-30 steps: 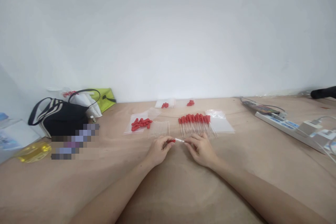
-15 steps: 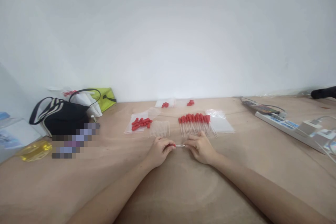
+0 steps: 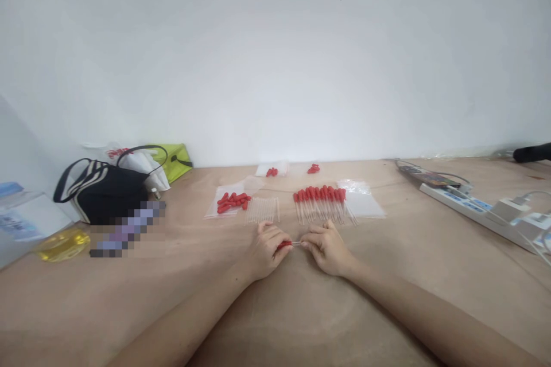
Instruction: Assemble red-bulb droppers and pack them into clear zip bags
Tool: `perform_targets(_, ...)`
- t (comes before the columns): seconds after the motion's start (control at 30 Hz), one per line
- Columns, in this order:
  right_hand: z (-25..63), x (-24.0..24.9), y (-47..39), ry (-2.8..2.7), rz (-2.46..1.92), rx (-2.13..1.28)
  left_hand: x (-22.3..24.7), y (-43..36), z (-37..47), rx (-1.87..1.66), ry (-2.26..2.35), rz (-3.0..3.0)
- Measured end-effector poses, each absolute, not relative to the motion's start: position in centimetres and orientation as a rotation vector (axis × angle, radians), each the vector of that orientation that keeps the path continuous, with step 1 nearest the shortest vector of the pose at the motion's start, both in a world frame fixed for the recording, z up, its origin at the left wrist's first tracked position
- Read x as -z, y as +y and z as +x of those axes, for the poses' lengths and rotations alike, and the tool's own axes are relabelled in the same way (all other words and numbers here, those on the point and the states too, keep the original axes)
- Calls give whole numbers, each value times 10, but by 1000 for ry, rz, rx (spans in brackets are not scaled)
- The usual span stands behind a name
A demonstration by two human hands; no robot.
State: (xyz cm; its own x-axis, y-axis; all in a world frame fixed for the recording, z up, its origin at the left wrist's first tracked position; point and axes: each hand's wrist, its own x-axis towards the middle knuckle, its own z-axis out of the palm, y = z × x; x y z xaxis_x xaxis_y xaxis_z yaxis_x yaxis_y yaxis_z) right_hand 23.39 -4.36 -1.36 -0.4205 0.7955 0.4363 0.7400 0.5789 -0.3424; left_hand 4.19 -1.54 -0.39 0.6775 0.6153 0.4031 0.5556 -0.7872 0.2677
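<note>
My left hand [image 3: 269, 249] is closed around a red rubber bulb [image 3: 284, 245]. My right hand [image 3: 325, 248] pinches a thin clear tube [image 3: 297, 243], whose left end meets the bulb; how far in it sits is hidden by the fingers. Just beyond my left hand lies a row of bare clear tubes [image 3: 263, 210], with a pile of loose red bulbs [image 3: 233, 202] on a plastic bag beside it. Past my right hand, several tubes fitted with red bulbs [image 3: 319, 198] lie side by side like droppers.
Small bulb groups [image 3: 272, 172] [image 3: 313, 168] lie on bags at the back. A clear plastic bag [image 3: 365, 203] is right of the row. A power strip [image 3: 473, 209] with cables and a phone [image 3: 430, 176] stand right; a black bag [image 3: 112, 192] and yellow bottle [image 3: 64, 245] left.
My left hand has shifted slightly right, closer to my right hand. More of the red bulb shows, and less of the clear tube shows between the hands.
</note>
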Motion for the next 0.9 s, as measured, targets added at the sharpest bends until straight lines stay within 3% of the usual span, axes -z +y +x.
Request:
perform_targets(0.3,236,0,-44,-2348,-1249,-25,-1,-11,41,-803,1022,2735)
perform_targets(0.5,256,-1,-22,-1929,-1565,-233,-3,25,11,-1018,1779,2465)
perform_targets(0.67,273,2,7,-1524,-1952,-163,-7,74,-27,-729,2250,2265)
perform_targets(0.9,266,0,28,-1411,-2128,-65,-5,114,-49,-447,2141,2286)
